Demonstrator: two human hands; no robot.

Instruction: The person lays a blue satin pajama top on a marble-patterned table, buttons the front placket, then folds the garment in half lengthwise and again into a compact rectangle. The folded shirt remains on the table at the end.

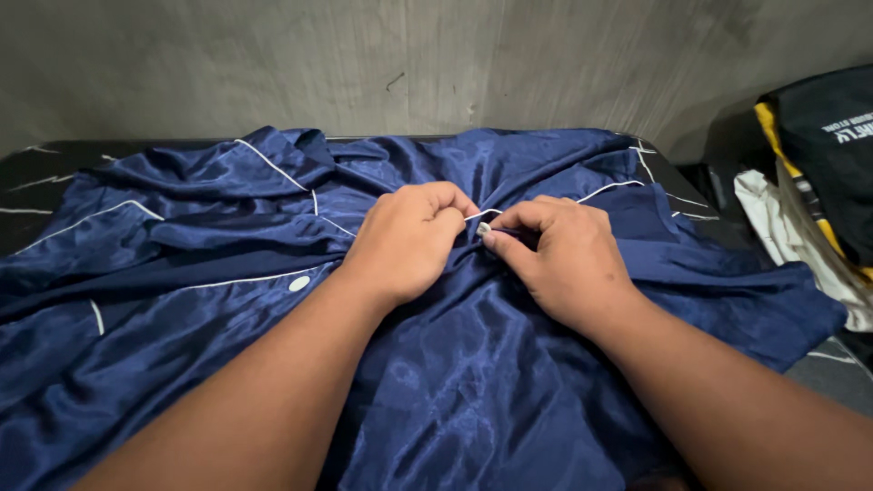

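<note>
left hand pinching blue satin shirt | right hand pinching same fabric | button between fingertips mostly hidden

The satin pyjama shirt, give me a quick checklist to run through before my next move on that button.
1. Left hand grips the placket edge of the blue satin pyjama shirt: ok, fingers closed on fabric.
2. Right hand pinches the small pale button: ok, held at the fingertips.
3. Button lined up with its buttonhole: cannot tell, the fingers hide it.
4. Lower white button fastened: not ok, it lies bare on the open front.
5. Fabric lying flat: not ok, bunched and creased around both hands.
6. Dark bag clear of the shirt: ok, off to the right.
</note>
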